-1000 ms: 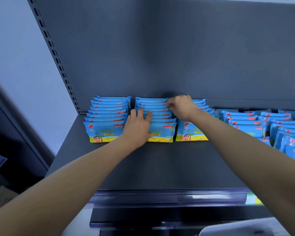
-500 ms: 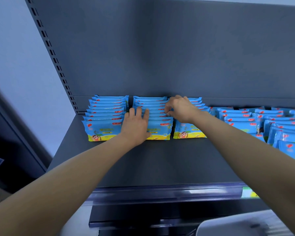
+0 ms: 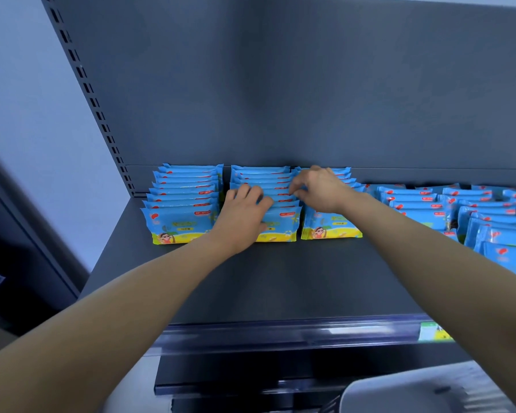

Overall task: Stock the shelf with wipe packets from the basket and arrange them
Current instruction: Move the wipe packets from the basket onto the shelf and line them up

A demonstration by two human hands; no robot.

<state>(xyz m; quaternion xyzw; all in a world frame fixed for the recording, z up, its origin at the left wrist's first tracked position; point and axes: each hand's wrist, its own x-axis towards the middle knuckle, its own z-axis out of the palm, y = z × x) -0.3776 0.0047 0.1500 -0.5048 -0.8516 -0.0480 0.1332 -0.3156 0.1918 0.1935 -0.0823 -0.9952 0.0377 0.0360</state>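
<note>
- Glossy blue film packets, flat and rectangular, with yellow bottom bands, stand on edge in rows front to back on a matte dark metal shelf (image 3: pixel 251 281).
- The left hand (image 3: pixel 245 216) lies flat on the middle row (image 3: pixel 262 178). Its fingers are nearly straight and a little spread, pressing on the packet tops and clasping nothing.
- The right hand (image 3: pixel 319 189) is just beside it, fingers well curled. Thumb and fingertips (image 3: pixel 294 190) pinch at the right ends of that row's packets.
- The left row (image 3: pixel 185 204) is just off the left hand's thumb side, neat and untouched.
- The third row (image 3: pixel 331 229) runs under the right wrist, its front packet showing a cartoon face.
- Loose packets (image 3: pixel 459 210) lie beyond the right forearm, overlapping and less tidy.
- A clear, shiny plastic rail (image 3: pixel 280 335) edges the shelf beneath both forearms.
- A pale basket (image 3: pixel 399 394) sits below the right elbow, blurred, so I can't tell its contents.
- A slotted upright (image 3: pixel 81 70) rises far to the left of the hands.
</note>
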